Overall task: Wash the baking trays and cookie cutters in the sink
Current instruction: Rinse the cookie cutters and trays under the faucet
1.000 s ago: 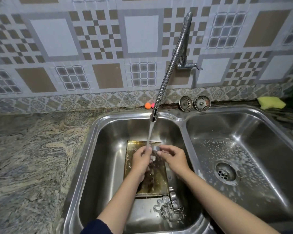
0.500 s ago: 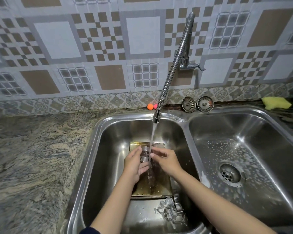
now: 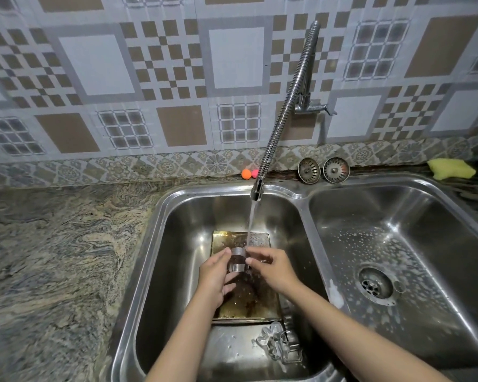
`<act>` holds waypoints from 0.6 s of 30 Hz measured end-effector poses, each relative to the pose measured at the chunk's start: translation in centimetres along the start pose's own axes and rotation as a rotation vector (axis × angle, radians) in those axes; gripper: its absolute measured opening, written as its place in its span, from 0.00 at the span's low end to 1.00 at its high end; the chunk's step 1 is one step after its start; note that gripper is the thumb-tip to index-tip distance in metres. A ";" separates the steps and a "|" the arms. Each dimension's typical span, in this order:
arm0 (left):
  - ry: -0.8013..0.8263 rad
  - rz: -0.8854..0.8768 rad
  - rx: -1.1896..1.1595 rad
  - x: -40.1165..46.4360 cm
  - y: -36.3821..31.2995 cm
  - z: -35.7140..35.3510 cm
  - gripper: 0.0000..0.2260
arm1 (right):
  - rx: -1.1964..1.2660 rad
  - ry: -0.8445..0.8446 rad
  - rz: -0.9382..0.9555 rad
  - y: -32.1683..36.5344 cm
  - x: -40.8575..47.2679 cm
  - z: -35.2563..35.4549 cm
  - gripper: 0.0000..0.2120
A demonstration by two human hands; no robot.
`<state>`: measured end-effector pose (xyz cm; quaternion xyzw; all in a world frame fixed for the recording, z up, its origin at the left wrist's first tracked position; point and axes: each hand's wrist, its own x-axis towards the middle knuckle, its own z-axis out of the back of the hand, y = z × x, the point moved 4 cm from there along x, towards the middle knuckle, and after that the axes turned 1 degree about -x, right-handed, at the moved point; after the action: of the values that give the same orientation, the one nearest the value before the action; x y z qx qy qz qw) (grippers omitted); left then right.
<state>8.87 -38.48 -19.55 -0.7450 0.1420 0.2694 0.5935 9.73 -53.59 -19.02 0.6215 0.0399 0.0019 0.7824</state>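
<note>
One view only was given: the scene was looked at from head height, forward and down, close above the left basin of the sink [image 3: 160, 244], the tiled wall [image 3: 100, 78] being faced.

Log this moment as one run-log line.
step: rinsing | held: cookie cutter between left hand and right hand | faucet: running | baking tray: left basin | other cutters: waiting

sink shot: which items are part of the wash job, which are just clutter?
Job:
- cookie cutter, held by left hand and right hand under the running tap
- baking tray in the left basin
- pile of cutters near the tray

Lying about:
- two sink strainers
- yellow sponge
- orange ball
</note>
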 end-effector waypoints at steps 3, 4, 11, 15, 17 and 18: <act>0.020 0.010 0.001 0.0 0.2 -0.1 0.12 | 0.007 0.002 -0.016 -0.1 -0.2 0.3 0.15; 0.027 0.018 0.000 0.0 0.3 -0.1 0.12 | 0.013 -0.001 -0.017 -0.2 -0.2 0.4 0.15; 0.070 0.061 0.010 0.0 0.5 -0.5 0.14 | 0.018 -0.026 -0.011 -0.7 0.0 1.3 0.15; 0.086 0.072 0.007 0.2 0.7 -0.8 0.15 | -0.003 -0.037 -0.025 -0.9 0.2 1.6 0.14; 0.087 0.078 0.005 0.2 0.7 -1.0 0.15 | 0.006 -0.048 -0.035 -1.1 0.3 1.7 0.14; 0.086 0.082 0.004 0.2 0.7 -1.1 0.15 | 0.011 -0.049 -0.039 -1.2 0.3 1.8 0.13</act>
<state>8.87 -39.69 -20.06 -0.7483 0.1983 0.2612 0.5767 10.13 -55.61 -19.79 0.6246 0.0327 -0.0288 0.7797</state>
